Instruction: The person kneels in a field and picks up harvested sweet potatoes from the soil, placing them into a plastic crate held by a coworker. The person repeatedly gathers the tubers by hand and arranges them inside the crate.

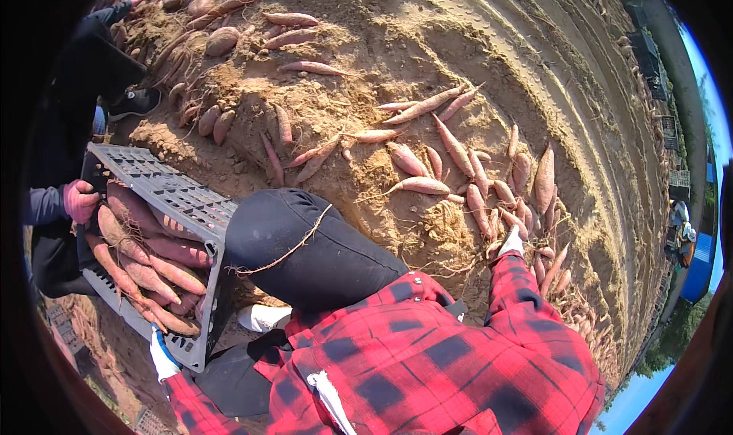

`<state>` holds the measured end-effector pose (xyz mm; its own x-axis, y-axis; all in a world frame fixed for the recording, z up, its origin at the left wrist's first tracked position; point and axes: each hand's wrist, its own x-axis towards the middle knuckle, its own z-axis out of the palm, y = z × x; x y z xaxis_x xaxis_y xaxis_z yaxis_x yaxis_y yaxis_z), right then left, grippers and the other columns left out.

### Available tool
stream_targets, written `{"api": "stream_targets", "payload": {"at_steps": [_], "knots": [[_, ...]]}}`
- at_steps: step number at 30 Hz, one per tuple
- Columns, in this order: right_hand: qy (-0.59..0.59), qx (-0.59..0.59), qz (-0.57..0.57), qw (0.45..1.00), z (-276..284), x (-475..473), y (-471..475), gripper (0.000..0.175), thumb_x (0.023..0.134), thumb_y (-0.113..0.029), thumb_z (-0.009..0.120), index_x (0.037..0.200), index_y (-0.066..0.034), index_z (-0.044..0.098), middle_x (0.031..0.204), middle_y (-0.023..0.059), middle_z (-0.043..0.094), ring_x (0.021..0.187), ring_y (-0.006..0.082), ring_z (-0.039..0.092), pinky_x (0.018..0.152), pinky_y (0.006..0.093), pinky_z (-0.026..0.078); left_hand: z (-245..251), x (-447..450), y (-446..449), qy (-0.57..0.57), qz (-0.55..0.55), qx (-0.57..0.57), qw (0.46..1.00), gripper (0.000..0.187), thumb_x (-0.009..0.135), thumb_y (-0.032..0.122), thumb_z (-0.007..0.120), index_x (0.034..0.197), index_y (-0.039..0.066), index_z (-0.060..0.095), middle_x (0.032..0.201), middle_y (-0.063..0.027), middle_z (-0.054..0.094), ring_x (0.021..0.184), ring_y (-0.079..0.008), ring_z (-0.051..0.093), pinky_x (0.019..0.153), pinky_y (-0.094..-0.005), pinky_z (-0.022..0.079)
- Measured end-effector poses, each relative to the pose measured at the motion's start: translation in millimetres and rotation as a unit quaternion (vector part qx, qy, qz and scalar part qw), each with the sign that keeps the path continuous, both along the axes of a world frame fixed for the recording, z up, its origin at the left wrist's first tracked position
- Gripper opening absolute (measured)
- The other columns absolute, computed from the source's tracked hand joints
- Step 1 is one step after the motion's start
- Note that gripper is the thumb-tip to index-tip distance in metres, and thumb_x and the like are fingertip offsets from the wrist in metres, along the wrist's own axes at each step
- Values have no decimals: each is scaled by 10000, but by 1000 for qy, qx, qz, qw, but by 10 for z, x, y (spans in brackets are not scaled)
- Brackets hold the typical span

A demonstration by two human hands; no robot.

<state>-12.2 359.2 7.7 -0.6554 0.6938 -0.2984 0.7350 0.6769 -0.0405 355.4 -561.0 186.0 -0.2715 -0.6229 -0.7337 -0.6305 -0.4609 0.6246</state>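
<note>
My left hand [163, 356], in a white and blue glove, rests at the lower rim of a dark plastic crate [197, 352]. Its fingertips touch the end of a sweet potato there; whether they grip it or the rim is hidden. The crate lies tilted, its opening facing me, with many large sweet potatoes [152, 257] inside. On the right, my right hand [511, 243], in a white glove, reaches down into a heap of sweet potatoes [478, 209] on the soil. A slim sweet potato [514, 223] sticks out from its fingers, which are partly hidden.
Another person's pink-gloved hand [81, 200] holds the crate's far side. That person's shoe [134, 103] stands on the soil. More sweet potatoes [222, 41] lie at the upper left. Stacked crates [644, 54] and people [681, 229] appear at the far right. A dry root [289, 251] lies across my knee.
</note>
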Motion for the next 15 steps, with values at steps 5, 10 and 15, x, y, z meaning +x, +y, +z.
{"api": "stream_targets", "payload": {"at_steps": [5,10,15], "knots": [[-31,-10,101,994,152,-435,-433,568,964,-539,479,1160,-31,642,1143,199,624,1065,360,579,957,430,449,-45,-90,191,1,45,-140,989,470,985,478,565,1012,27,696,866,-23,655,721,-148,560,653,-331,465],[-28,-49,123,991,146,-702,-797,511,957,-519,508,1129,-55,639,1084,168,613,1006,334,570,917,417,456,160,-261,367,-111,6,-214,971,535,944,459,624,1119,-43,674,949,-85,688,824,-196,587,748,-364,476],[-3,-116,118,986,93,-788,-1094,455,950,-498,537,1098,-79,635,1026,136,602,947,308,561,876,404,462,328,-430,493,-140,16,-214,967,592,916,469,651,1221,-38,634,1107,-142,671,962,-229,613,837,-356,489]]}}
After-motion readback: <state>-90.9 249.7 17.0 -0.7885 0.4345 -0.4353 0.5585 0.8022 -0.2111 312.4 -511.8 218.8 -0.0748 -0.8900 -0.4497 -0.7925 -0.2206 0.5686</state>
